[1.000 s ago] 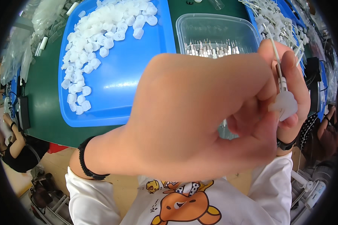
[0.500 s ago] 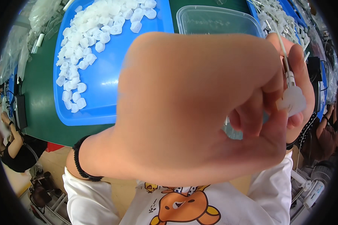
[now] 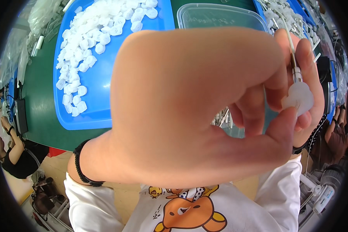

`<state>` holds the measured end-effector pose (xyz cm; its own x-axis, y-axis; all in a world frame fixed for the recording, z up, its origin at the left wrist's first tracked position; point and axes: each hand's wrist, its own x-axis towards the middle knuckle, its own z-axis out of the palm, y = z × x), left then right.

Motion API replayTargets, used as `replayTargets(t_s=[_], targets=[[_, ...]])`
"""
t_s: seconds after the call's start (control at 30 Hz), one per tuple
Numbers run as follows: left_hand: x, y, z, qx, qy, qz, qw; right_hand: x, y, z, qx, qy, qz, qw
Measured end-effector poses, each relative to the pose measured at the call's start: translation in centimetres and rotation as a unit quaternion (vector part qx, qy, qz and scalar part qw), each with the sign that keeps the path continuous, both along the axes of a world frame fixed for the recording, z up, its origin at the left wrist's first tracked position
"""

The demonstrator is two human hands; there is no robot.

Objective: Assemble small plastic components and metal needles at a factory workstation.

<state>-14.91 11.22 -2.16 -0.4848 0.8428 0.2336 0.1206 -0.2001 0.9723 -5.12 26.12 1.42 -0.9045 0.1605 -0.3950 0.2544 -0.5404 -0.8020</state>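
Observation:
My left hand fills the middle of the view, its back toward me. Thumb and fingertips pinch a small translucent white plastic cap at the right. Behind it is my right hand, partly hidden by the left, with its fingers closed around a thin pale tube. This tube ends in a metal sleeve and a whitish ringed fitting, whose lower end meets the cap. How far the fitting sits inside the cap, I cannot tell.
A blue tray at the left holds many white caps. Behind my hands stands a clear plastic box; metal-ended pieces show through my finger gap. More tubes and white parts lie far right. Two other people sit at the sides.
My left hand has shifted slightly left and up, with the cap still pinched. Metal-ended pieces now show through the gap by the thumb. The right hand has barely moved.

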Motion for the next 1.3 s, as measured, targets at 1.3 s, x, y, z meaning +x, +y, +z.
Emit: replayTargets(t_s=[1.3], targets=[[-0.4, -0.6, -0.1, -0.014, 0.006, 0.012, 1.0, 0.6, 0.8, -0.6, 0.056, 0.04, -0.013, 0.998]])
